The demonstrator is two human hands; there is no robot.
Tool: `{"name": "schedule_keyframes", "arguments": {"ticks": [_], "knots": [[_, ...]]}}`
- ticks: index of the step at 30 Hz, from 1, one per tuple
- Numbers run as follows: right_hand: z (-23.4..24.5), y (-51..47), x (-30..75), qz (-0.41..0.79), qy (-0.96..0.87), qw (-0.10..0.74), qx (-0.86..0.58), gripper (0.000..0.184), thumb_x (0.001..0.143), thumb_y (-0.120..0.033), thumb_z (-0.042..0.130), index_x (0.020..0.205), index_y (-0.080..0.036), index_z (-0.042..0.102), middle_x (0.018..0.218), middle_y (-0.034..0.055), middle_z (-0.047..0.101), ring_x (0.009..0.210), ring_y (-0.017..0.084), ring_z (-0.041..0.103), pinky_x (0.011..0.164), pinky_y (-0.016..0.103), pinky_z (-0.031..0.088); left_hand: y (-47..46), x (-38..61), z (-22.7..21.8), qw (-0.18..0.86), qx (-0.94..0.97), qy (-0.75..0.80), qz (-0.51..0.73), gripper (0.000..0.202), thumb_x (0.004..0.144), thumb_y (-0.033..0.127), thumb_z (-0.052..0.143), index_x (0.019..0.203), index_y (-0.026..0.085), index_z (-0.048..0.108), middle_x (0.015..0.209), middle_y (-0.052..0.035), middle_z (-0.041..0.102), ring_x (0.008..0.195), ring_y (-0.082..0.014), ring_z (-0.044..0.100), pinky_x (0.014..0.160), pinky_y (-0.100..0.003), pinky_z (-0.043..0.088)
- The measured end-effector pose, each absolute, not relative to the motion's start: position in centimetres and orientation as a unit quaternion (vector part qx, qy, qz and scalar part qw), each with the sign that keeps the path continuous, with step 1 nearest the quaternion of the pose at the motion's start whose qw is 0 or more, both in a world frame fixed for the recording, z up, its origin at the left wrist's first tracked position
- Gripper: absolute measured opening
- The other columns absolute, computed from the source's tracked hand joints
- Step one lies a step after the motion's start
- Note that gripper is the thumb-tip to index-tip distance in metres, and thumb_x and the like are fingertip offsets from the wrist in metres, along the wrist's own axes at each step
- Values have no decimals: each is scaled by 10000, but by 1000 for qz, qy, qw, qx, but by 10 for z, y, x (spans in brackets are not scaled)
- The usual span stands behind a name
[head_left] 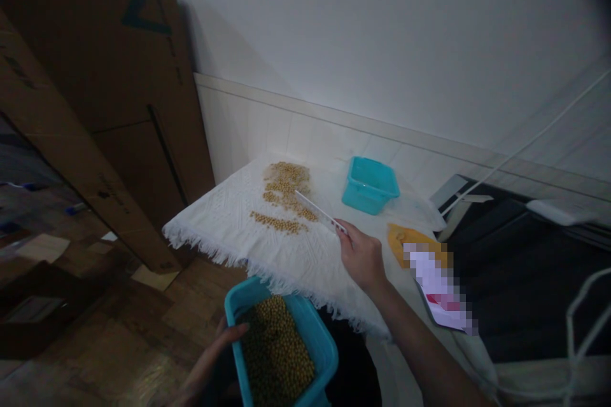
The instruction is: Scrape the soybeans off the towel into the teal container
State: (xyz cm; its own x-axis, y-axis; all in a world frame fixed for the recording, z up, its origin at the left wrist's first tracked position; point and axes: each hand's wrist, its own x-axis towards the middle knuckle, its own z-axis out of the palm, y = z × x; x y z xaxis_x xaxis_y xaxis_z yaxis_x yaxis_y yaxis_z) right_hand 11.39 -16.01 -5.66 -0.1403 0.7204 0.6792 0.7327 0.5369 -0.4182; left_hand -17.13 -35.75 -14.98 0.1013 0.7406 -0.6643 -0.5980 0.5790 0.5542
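My left hand (224,346) grips the near-left rim of a blue plastic bin (321,334), its thumb over the edge. Round yellowish beans that look like soybeans (284,343) fill much of it; the left part looks darker. The bin is below the table's fringed edge. My right hand (363,257) is closed on a thin, flat white strip (321,210) with dark marks near the fingers. The strip's far end reaches loose beans (286,184) spread in uneven rows on a white cloth (229,210).
A second blue bin (370,186) stands at the table's back, by the wall. Right of my right hand lie an orange-yellow packet (403,241) and a phone (442,292) with its screen lit. Large cardboard boxes (119,89) rise at left. A white cable (525,140) crosses at right.
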Motion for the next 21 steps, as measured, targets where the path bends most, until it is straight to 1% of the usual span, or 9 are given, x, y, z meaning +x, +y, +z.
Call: {"name": "schedule_keyframes", "arguments": {"ticks": [2,3,5,7,9,11,13,16,21], "knots": [[-56,-162,114,0,-740,468,-482,363,1055,-292,551,1193,-228,881,1091,100,912,886,263,891,833,330,704,-362,-173,-153,742,81,493,447,1166,548,615,1044,1618,467,604,1570,-129,772,1631,-565,481,1246,-706,469],[-55,-162,114,5,-730,482,-485,357,1049,-304,562,1188,-225,881,1086,100,912,878,264,891,829,332,709,-365,-174,-154,743,94,483,454,1171,510,599,1056,1593,482,628,1600,-111,755,1647,-572,451,1237,-700,483],[-51,-164,116,21,-711,508,-486,342,1035,-332,593,1189,-218,876,1069,98,912,852,262,889,802,330,715,-367,-175,-153,746,120,454,472,1206,492,592,1053,1612,487,619,1647,-86,721,1662,-568,429,1232,-678,505],[-46,-169,120,40,-702,522,-483,337,1016,-350,627,1201,-212,872,1037,92,913,816,256,883,762,319,715,-367,-175,-150,747,114,448,477,1221,516,595,1042,1645,495,585,1646,-80,723,1664,-552,435,1215,-662,525],[-42,-177,126,51,-703,515,-487,336,1002,-357,647,1210,-221,873,1015,79,913,800,247,879,738,305,713,-364,-174,-145,756,95,454,463,1182,600,589,1021,1678,482,549,1630,-89,735,1661,-522,456,1215,-641,529],[-40,-187,134,47,-706,498,-502,334,999,-367,652,1208,-237,877,1014,67,913,802,244,878,729,301,713,-360,-172,-141,751,80,470,457,1126,725,580,972,1729,398,496,1603,-123,751,1641,-487,505,1243,-619,520],[-40,-198,143,35,-709,484,-511,326,1002,-381,653,1188,-246,883,1022,65,914,797,244,877,728,305,716,-359,-170,-139,736,69,494,457,1097,802,565,932,1756,314,453,1572,-152,766,1603,-459,564,1253,-597,519],[-42,-211,153,12,-718,470,-512,302,1008,-384,661,1152,-250,890,989,64,912,760,243,873,711,304,712,-358,-169,-137,721,67,514,460,1071,826,558,919,1755,302,450,1566,-151,769,1551,-443,622,1245,-584,521],[-40,-220,157,2,-736,448,-508,285,1025,-391,666,1150,-269,890,961,53,911,752,247,875,675,298,697,-355,-170,-131,731,98,485,470,1045,800,583,919,1729,340,507,1532,-172,786,1457,-481,690,1213,-651,515]]}}
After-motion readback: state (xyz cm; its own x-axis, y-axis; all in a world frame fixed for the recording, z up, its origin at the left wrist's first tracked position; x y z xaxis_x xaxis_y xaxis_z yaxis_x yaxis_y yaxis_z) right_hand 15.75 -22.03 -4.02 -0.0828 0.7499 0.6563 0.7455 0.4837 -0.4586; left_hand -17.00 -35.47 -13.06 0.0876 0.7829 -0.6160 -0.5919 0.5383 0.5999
